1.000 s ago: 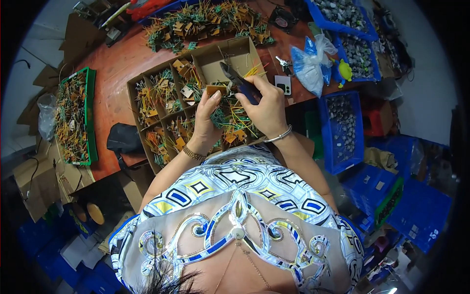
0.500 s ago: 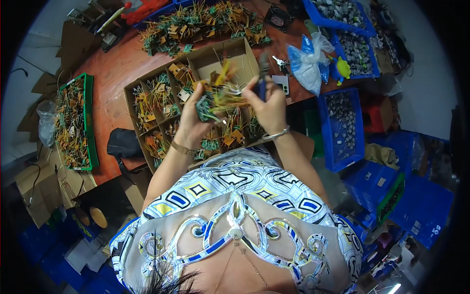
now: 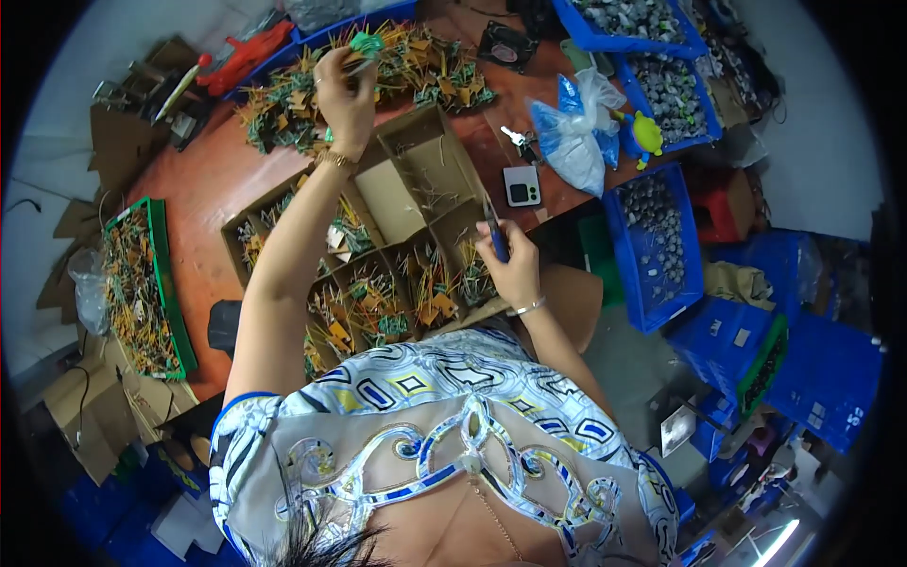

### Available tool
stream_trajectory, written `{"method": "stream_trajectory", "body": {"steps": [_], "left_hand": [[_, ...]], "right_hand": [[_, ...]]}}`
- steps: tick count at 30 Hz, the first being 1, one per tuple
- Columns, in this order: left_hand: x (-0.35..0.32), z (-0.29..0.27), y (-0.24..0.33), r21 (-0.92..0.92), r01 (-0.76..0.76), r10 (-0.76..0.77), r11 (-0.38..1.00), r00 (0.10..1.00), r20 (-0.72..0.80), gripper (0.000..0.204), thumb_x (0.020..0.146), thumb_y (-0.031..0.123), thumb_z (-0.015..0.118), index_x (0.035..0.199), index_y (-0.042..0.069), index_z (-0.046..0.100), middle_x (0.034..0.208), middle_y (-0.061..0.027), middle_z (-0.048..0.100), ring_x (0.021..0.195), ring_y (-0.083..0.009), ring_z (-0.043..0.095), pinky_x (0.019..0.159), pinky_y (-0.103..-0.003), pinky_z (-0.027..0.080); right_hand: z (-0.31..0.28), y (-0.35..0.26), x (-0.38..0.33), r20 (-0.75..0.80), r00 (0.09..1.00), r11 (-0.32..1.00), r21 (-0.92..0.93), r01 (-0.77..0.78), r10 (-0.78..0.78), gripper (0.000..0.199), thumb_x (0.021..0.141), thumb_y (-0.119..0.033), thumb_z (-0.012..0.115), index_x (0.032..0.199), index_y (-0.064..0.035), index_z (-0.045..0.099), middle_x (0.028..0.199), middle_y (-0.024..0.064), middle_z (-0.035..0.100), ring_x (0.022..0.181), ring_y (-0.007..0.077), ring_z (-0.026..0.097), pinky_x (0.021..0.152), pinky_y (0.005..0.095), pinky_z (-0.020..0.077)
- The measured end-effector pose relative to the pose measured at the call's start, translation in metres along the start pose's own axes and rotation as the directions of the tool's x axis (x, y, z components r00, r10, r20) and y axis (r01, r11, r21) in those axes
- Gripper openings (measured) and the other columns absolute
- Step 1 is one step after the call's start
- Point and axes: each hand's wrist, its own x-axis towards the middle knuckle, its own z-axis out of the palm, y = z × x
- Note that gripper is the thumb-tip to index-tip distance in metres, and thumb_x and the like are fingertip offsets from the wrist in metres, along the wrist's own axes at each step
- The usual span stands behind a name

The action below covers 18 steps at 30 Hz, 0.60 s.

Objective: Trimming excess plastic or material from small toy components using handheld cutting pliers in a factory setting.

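Observation:
My left hand (image 3: 346, 106) is stretched out to the far side of the table, fingers closed on a small green circuit board (image 3: 367, 44) above a heap of wired circuit boards (image 3: 430, 71). In my right hand (image 3: 515, 266) is a pair of blue-handled pliers (image 3: 497, 242), jaws pointing away from me, beside the right edge of a divided cardboard box (image 3: 389, 202). Several compartments of that box hold green and orange boards with yellow wires. Part of the box is hidden under my left forearm.
A green tray (image 3: 172, 293) of wired boards stands at the left. To the right lie a phone (image 3: 521, 186), keys (image 3: 515, 137), a tied plastic bag (image 3: 572, 142) and a yellow toy (image 3: 647, 134). Blue bins (image 3: 696, 248) with small grey parts line the right side.
My left hand has gone from over the box to the far heap. The right hand, still with the pliers, has come down nearer me. The bunch of wired boards between my hands is gone.

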Motion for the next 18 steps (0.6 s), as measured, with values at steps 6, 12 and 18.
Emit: {"method": "stream_trajectory", "body": {"steps": [6, 12, 18], "left_hand": [[0.003, 0.078, -0.068, 0.154, -0.632, 0.321, 0.759, 0.570, 0.757, 0.047, 0.076, 0.014, 0.066, 0.120, 0.017, 0.052, 0.131, -0.0118, 0.045, 0.115, -0.0341, 0.049, 0.093, -0.046, 0.043], [-0.011, 0.107, -0.104, 0.030, -0.637, 0.076, 0.770, 0.139, 0.987, 0.059, 0.090, 0.019, 0.053, 0.145, 0.025, 0.030, 0.154, -0.0151, 0.014, 0.138, -0.0358, 0.026, 0.108, -0.045, 0.036], [-0.014, 0.110, -0.111, -0.011, -0.809, 0.168, 0.588, 0.109, 0.980, 0.068, 0.091, 0.027, 0.053, 0.149, 0.030, 0.018, 0.154, -0.0188, 0.013, 0.133, -0.0352, 0.035, 0.094, -0.040, 0.049]], "right_hand": [[-0.025, 0.001, -0.012, -0.099, 0.994, 0.993, -0.096, -0.062, 0.052, 0.021, 0.079, -0.004, 0.068, 0.099, -0.0013, 0.062, 0.075, 0.0064, 0.065, 0.068, 0.0135, 0.063, 0.065, 0.0275, 0.0489], [-0.039, 0.005, -0.008, -0.090, 0.978, 0.976, -0.097, -0.195, 0.187, 0.023, 0.080, -0.002, 0.067, 0.101, -0.0006, 0.062, 0.081, 0.0073, 0.067, 0.074, 0.0149, 0.065, 0.069, 0.0288, 0.0500], [-0.031, 0.014, 0.001, -0.067, 0.983, 0.979, -0.099, -0.178, 0.172, 0.024, 0.079, -0.002, 0.068, 0.102, 0.0001, 0.060, 0.087, 0.0090, 0.068, 0.077, 0.0163, 0.066, 0.071, 0.0289, 0.0508]]}}
